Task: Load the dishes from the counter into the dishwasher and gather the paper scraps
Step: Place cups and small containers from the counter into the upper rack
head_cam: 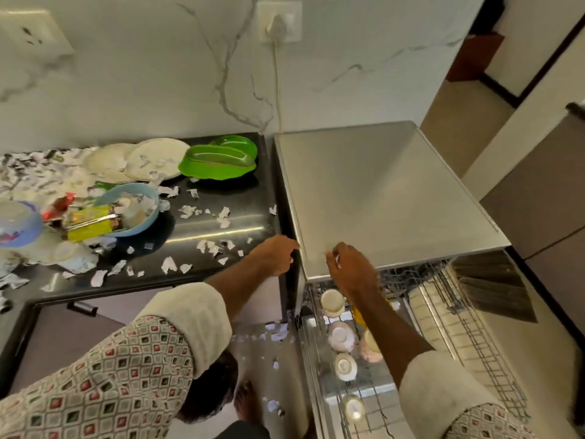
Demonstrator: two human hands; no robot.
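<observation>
Patterned sleeves (104, 375) frame the view; on the dark steel desk (250, 198) wait a pale blue plastic bowl (148, 217), cream round plates (158, 158), green leaf-shaped dishes (218, 163) and white paper scraps (167, 264). The left grip (278, 255) hovers loosely curled and empty at the desk's right edge; whether the right grip (351, 270), at the steel dishwasher top (380, 191), pinches anything I cannot tell. Plates should go singly, on edge, into the pulled-out wire dishwasher rack (468, 327).

Green dish (218, 160), blue bowl (139, 198), seemingly cream plates (155, 156).
</observation>
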